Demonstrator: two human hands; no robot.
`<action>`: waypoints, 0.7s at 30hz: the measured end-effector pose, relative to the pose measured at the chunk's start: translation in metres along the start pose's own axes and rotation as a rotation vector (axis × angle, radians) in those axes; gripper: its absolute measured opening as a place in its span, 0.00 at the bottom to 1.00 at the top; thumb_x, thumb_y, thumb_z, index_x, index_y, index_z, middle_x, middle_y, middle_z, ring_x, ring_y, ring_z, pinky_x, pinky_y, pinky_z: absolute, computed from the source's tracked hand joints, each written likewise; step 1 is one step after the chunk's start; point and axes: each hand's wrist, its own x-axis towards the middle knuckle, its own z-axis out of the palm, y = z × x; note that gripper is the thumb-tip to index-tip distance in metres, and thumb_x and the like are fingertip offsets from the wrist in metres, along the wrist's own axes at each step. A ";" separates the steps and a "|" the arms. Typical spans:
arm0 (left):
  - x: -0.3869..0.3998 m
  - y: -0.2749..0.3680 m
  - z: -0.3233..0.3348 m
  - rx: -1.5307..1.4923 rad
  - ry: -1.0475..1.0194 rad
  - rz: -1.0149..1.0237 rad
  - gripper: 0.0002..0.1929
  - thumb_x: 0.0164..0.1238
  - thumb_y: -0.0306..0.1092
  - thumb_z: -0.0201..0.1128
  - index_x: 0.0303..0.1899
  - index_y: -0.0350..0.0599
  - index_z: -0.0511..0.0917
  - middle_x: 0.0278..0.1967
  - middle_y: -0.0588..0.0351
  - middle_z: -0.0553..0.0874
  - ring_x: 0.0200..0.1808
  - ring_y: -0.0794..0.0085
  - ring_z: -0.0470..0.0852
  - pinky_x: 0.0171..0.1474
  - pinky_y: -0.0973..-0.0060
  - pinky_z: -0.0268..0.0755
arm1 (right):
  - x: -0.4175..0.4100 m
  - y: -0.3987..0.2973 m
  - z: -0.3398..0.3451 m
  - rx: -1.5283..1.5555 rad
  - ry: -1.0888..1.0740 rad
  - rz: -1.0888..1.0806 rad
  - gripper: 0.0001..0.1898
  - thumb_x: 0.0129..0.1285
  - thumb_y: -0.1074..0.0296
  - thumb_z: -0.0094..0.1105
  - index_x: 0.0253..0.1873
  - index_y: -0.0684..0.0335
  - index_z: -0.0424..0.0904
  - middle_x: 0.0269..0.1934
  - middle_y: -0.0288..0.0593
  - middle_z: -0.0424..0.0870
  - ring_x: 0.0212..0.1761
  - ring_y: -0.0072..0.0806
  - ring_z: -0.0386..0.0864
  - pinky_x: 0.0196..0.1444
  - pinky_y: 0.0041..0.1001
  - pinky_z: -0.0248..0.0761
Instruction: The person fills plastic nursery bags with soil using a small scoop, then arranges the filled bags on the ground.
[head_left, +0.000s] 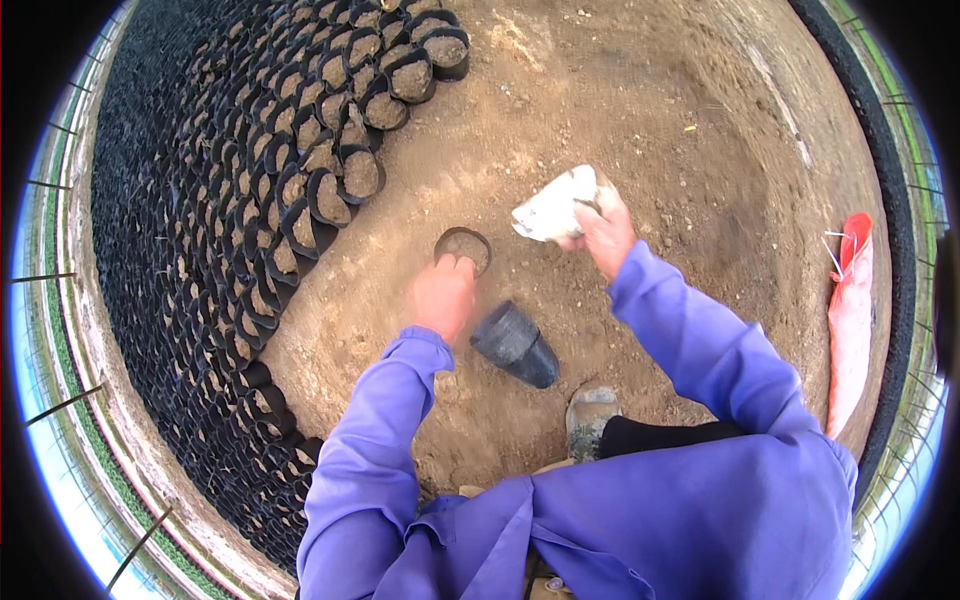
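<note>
My left hand (442, 300) has its fingers over the near rim of a round black plant pot (463, 231), which stands upright with soil inside. My right hand (604, 229) grips a white scoop (553, 206), which looks like a cut plastic container, tilted above the ground to the right of the pot. What the scoop contains cannot be seen, and motion blurs it. Between my arms, a nested stack of black plant pots (514, 343) lies on its side on the bare soil.
Tightly packed rows of black pots filled with soil (307, 135) spread across the left side. A pinkish-red sack (852, 322) lies at the far right, near a dark strip (892, 225) along the ground. My shoe (592, 416) is just below the nested stack.
</note>
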 end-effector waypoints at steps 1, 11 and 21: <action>0.006 -0.005 0.002 -0.029 -0.046 -0.074 0.07 0.51 0.31 0.63 0.28 0.44 0.72 0.29 0.48 0.77 0.33 0.55 0.80 0.35 0.59 0.72 | -0.010 -0.002 -0.011 0.023 -0.017 0.093 0.18 0.64 0.76 0.41 0.58 0.56 0.63 0.35 0.41 0.78 0.27 0.23 0.78 0.25 0.25 0.77; 0.114 -0.061 -0.014 -0.115 0.501 -0.293 0.08 0.53 0.24 0.63 0.36 0.34 0.78 0.33 0.39 0.78 0.36 0.48 0.79 0.42 0.61 0.72 | 0.039 0.027 -0.136 0.562 0.406 0.494 0.18 0.64 0.81 0.34 0.59 0.76 0.55 0.51 0.60 0.72 0.40 0.38 0.79 0.41 0.35 0.82; 0.042 -0.051 -0.031 -0.541 -0.131 -0.244 0.24 0.54 0.21 0.60 0.55 0.36 0.68 0.38 0.38 0.78 0.35 0.50 0.80 0.40 0.64 0.72 | 0.094 0.021 -0.156 0.432 0.525 0.136 0.17 0.65 0.81 0.32 0.56 0.85 0.50 0.48 0.74 0.68 0.41 0.61 0.79 0.44 0.53 0.79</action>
